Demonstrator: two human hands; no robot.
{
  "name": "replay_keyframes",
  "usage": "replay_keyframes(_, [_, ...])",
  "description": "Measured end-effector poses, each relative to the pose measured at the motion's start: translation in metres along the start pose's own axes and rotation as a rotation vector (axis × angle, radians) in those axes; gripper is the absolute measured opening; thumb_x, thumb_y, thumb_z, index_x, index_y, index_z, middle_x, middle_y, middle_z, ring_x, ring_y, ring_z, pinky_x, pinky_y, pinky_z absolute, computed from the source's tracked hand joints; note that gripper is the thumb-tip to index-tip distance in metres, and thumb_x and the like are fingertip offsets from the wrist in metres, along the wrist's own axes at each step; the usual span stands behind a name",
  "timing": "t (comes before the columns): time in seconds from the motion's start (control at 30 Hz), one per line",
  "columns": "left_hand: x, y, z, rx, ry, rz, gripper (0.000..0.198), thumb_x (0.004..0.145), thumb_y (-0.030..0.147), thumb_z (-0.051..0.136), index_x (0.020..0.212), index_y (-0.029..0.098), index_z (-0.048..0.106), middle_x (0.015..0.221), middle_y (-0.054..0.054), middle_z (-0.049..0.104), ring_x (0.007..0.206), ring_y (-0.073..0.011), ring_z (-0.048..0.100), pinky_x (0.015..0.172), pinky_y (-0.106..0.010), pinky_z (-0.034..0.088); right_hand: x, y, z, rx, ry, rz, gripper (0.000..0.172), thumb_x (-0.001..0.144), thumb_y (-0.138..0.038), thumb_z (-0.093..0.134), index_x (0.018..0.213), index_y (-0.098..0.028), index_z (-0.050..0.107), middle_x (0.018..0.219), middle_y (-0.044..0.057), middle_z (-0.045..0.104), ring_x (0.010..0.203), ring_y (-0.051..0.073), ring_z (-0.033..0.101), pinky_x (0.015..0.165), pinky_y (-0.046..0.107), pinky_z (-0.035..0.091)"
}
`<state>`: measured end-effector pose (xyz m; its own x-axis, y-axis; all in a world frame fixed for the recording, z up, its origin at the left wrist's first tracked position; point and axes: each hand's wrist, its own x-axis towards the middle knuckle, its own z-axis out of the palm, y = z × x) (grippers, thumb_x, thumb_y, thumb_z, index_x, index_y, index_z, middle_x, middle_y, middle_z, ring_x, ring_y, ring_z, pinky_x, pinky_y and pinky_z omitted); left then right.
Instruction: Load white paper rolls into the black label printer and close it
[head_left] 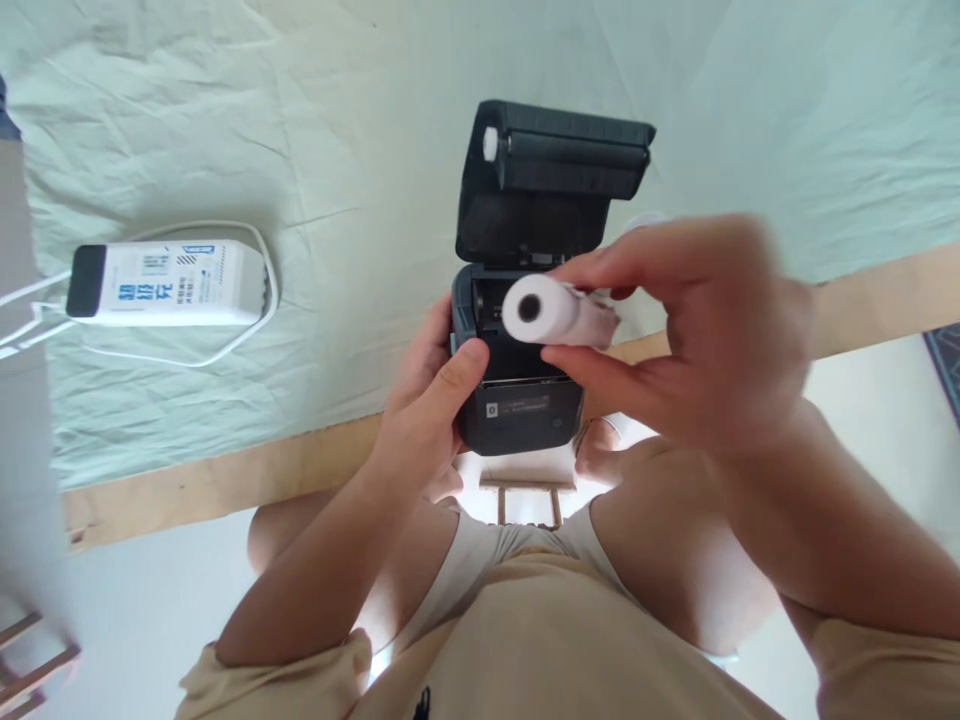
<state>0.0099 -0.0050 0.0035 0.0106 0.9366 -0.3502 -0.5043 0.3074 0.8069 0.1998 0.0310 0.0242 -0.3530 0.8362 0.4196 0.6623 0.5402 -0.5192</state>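
Note:
A small black printer (521, 410) stands at the near edge of the table, its lid (555, 170) swung up and open. My left hand (431, 395) grips the printer's left side, thumb on its top edge. My right hand (697, 330) pinches a white paper roll (544, 310) between thumb and fingers, holding it just above the open paper bay. The roll's dark core faces me. My right hand is slightly blurred by motion.
A white box with blue print (161, 283) lies at the left, with a white cable (255, 300) looped round it. A pale green cloth (337, 130) covers the table; the wooden edge (225, 475) shows near me. A wooden stool (525, 495) stands below.

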Motion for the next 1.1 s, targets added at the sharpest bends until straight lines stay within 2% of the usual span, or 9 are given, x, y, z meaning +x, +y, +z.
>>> replay_keyframes(0.13, [0.0,0.001,-0.002,0.085,0.0,0.023,0.029,0.089,0.04,0.082,0.112,0.023,0.077,0.093,-0.001,0.076,0.079,-0.0154,0.071,0.062,-0.022,0.055,0.01,0.004,0.015,-0.011,0.062,-0.259,0.015,0.098,-0.016,0.063,0.087,-0.026,0.06,0.085,-0.003,0.079,0.081,0.018,0.077,0.071,0.034,0.053])
replay_keyframes(0.33, [0.0,-0.001,-0.006,0.133,0.036,0.034,0.032,0.09,0.04,0.081,0.115,0.022,0.076,0.094,-0.001,0.076,0.086,-0.0174,0.072,0.068,-0.024,0.055,0.006,0.0,0.014,0.027,0.146,-0.337,0.02,0.092,-0.013,0.069,0.082,-0.025,0.057,0.086,-0.004,0.08,0.08,0.018,0.074,0.07,0.038,0.046])
replay_keyframes(0.43, [0.0,-0.003,-0.011,0.075,-0.044,0.033,0.034,0.088,0.038,0.084,0.117,0.023,0.075,0.096,0.0,0.077,0.085,-0.0154,0.072,0.067,-0.022,0.057,-0.002,-0.005,0.015,0.093,0.14,-0.412,0.022,0.086,-0.01,0.071,0.08,-0.025,0.058,0.081,-0.004,0.077,0.073,0.017,0.068,0.065,0.038,0.043])
replay_keyframes(0.57, [-0.001,-0.003,-0.016,0.076,-0.143,0.014,0.081,0.075,0.019,0.093,0.146,0.036,0.057,0.118,0.005,0.078,0.108,-0.0175,0.075,0.085,-0.024,0.061,-0.01,0.0,0.021,0.097,0.075,-0.476,0.017,0.093,-0.022,0.072,0.082,-0.025,0.059,0.081,-0.003,0.076,0.069,0.015,0.065,0.065,0.04,0.042])
replay_keyframes(0.63, [-0.002,-0.001,-0.014,0.123,-0.1,-0.008,0.099,0.07,0.017,0.094,0.155,0.036,0.048,0.122,0.004,0.077,0.114,-0.0208,0.075,0.09,-0.026,0.061,-0.01,0.005,0.023,0.144,0.032,-0.443,0.014,0.097,-0.032,0.066,0.086,-0.026,0.061,0.085,-0.002,0.076,0.071,0.017,0.067,0.07,0.041,0.045])
replay_keyframes(0.73, [-0.004,0.003,-0.008,0.191,-0.076,0.002,0.108,0.071,0.017,0.091,0.164,0.026,0.037,0.129,-0.004,0.075,0.112,-0.0223,0.074,0.089,-0.028,0.061,-0.007,0.008,0.02,0.196,0.212,-0.319,0.004,0.091,-0.025,0.065,0.092,-0.03,0.065,0.088,0.0,0.073,0.082,0.021,0.072,0.071,0.04,0.051])
replay_keyframes(0.83, [-0.006,0.005,-0.003,0.253,-0.058,-0.002,0.112,0.07,0.018,0.089,0.167,0.021,0.033,0.141,-0.011,0.07,0.113,-0.0244,0.073,0.086,-0.028,0.061,-0.003,0.008,0.012,0.195,0.336,-0.127,0.032,0.088,-0.02,0.064,0.115,-0.035,0.067,0.111,0.004,0.071,0.125,0.028,0.068,0.069,0.036,0.053])
replay_keyframes(0.93, [-0.007,0.006,-0.001,0.267,-0.032,0.017,0.11,0.067,0.02,0.089,0.164,0.023,0.038,0.148,-0.013,0.066,0.125,-0.0295,0.07,0.09,-0.03,0.06,-0.005,0.008,0.003,0.169,0.144,0.079,0.043,0.096,-0.029,0.063,0.137,-0.041,0.058,0.139,0.004,0.061,0.143,0.029,0.058,0.071,0.034,0.058])
replay_keyframes(1.1, [-0.007,0.007,-0.001,0.3,-0.039,-0.014,0.114,0.068,0.022,0.088,0.167,0.022,0.034,0.135,-0.012,0.072,0.115,-0.0288,0.073,0.084,-0.031,0.061,-0.017,0.015,0.004,0.156,-0.096,0.179,0.03,0.096,-0.054,0.069,0.119,-0.034,0.065,0.111,0.005,0.065,0.12,0.029,0.069,0.066,0.032,0.058])
